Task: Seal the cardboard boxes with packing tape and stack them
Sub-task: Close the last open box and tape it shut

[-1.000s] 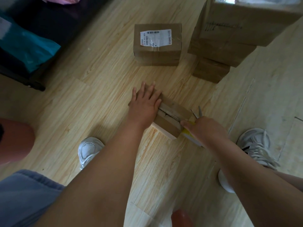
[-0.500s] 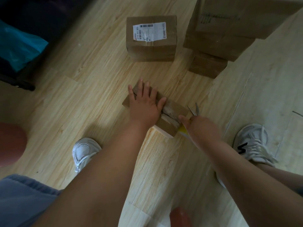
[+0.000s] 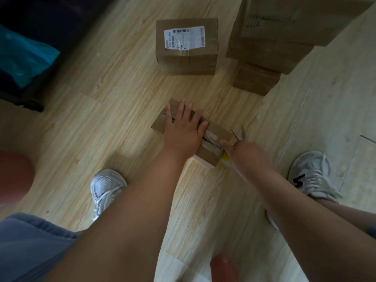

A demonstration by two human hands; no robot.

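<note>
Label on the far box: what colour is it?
White label with black print; head view.

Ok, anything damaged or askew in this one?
The small box under the left hand has a ragged, gaping top seam with crumpled tape. The right hand holds open scissors beside it. The stack at upper right looks top-heavy: larger boxes overhang a smaller bottom box.

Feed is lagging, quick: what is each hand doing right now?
Left hand: open, pressing flat on the small box.
Right hand: closed around the scissors.
</note>
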